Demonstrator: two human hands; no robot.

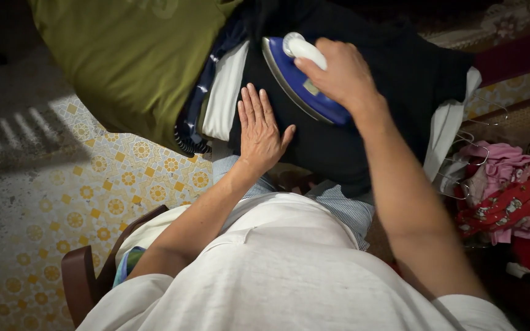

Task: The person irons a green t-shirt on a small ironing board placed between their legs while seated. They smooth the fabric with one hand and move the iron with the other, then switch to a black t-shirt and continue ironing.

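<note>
Head view, looking straight down, and I see both bare hands working over a black cloth garment (363, 122) spread flat across the upper middle of the picture. The right hand (338, 73) sits at about one o'clock from the centre, its fingers curled tight around the white plastic handle (305, 49) of a blue and white electric iron (302, 83). The iron's blue body slants from eleven o'clock down to five o'clock, its sole resting on the black garment, and the thumb lies over the top of the body. The handle's rounded end sticks out past the knuckles at ten o'clock of the hand.

The left hand (262, 132) lies flat, palm down on the same garment, fingers straight and close together pointing to twelve o'clock, thumb spread out towards two o'clock. It grips nothing; it only presses on the cloth. The iron lies just beside these fingertips, at about one o'clock from them, near but not touching as far as I can tell.

At nine o'clock of the left hand a folded white cloth (225, 92) and a dark blue striped fabric (200, 104) poke out under the black garment, with a large olive green cushion (130, 55) beyond them. At three o'clock of the picture lie wire hangers (470, 153) and a heap of pink and red clothes (510, 190). A yellow patterned floor covering (93, 196) fills the lower left.
</note>
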